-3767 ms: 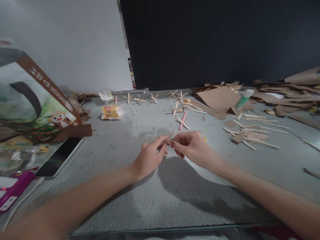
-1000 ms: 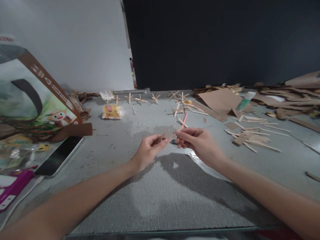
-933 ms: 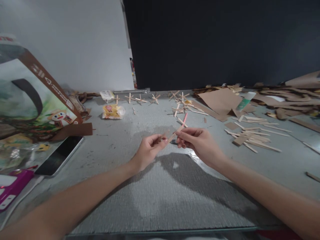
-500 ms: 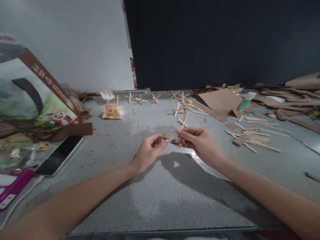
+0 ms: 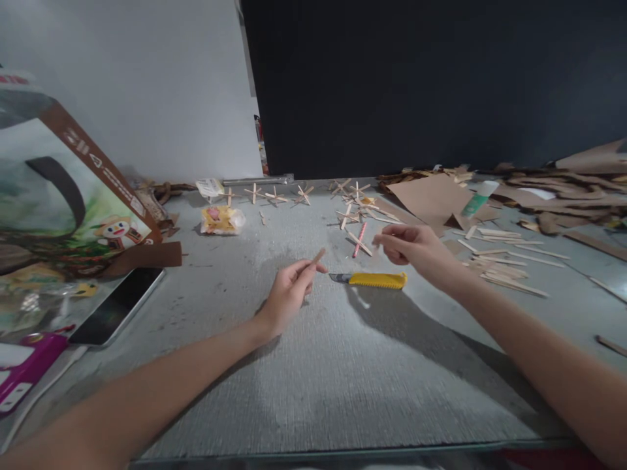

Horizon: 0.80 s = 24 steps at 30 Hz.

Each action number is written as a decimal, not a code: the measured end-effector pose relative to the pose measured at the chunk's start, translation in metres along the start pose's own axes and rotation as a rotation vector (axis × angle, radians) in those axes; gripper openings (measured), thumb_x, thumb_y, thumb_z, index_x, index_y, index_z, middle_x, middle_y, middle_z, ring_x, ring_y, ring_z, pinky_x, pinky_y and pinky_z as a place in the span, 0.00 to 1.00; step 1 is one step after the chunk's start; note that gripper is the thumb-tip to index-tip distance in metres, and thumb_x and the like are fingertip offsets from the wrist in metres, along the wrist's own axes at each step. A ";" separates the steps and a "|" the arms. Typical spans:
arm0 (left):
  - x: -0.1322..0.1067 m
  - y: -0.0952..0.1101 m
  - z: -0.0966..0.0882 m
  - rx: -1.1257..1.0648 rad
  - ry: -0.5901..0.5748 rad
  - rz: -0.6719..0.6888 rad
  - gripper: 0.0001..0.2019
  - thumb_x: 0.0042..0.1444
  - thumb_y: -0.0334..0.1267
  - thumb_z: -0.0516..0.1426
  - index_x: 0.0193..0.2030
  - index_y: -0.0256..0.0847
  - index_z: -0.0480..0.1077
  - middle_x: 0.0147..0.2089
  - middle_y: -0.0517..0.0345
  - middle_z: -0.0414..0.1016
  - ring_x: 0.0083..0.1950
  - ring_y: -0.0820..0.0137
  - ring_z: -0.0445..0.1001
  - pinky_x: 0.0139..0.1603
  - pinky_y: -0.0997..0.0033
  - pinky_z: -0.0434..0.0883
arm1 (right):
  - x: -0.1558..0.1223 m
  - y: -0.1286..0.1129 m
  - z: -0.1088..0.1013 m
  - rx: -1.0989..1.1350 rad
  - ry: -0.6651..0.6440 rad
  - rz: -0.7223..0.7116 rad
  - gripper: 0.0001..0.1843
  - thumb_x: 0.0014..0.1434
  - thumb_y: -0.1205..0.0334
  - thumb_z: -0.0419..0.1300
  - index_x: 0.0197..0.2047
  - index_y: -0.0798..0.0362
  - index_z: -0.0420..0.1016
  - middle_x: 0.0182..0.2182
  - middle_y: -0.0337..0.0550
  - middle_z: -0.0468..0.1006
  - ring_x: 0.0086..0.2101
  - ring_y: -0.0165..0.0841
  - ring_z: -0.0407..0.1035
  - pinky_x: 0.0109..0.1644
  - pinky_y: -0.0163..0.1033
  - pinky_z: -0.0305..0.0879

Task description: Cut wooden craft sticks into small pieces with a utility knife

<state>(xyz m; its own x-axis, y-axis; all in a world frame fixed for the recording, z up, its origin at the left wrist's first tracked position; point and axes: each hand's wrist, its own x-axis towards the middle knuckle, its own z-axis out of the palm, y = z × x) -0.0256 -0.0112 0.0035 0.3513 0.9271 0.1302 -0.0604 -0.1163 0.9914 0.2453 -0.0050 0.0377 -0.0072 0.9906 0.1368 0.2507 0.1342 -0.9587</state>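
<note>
My left hand [image 5: 291, 287] pinches a short piece of wooden craft stick [image 5: 319, 256], its end pointing up and away. My right hand [image 5: 411, 249] hovers above the table to the right, fingers curled and pressed together; anything small between the fingertips is too blurred to make out. Between and below the hands lies a yellow utility knife [image 5: 377, 281], blade out toward my left hand. Just beyond it, a red-and-white striped stick [image 5: 359, 239] crosses a wooden stick. Several star shapes of crossed sticks [image 5: 304, 194] stand at the back.
Loose wooden sticks [image 5: 509, 271] lie in a pile on the right, near a glue stick [image 5: 481, 199] and cardboard [image 5: 421, 199]. On the left are a phone [image 5: 120, 305], a purple device [image 5: 32, 372], a printed bag [image 5: 63, 176] and a small yellow packet [image 5: 221, 220].
My right hand has let go of the stick piece and moved right and slightly up. The utility knife beneath now shows fully. My left hand keeps its piece, now tilted more upright.
</note>
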 end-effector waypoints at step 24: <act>0.004 -0.002 0.000 -0.028 0.057 -0.028 0.17 0.57 0.53 0.63 0.40 0.40 0.76 0.25 0.69 0.51 0.24 0.75 0.49 0.25 0.71 0.49 | 0.042 0.058 0.000 -0.970 0.085 -0.141 0.11 0.65 0.55 0.64 0.39 0.50 0.86 0.41 0.51 0.82 0.36 0.40 0.74 0.44 0.45 0.67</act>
<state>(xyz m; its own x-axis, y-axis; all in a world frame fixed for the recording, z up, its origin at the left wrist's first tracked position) -0.0240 -0.0068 0.0019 0.3000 0.9486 0.1005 -0.0772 -0.0808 0.9937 0.2600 0.0441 -0.0123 -0.0380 0.9569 0.2879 0.9390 0.1327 -0.3172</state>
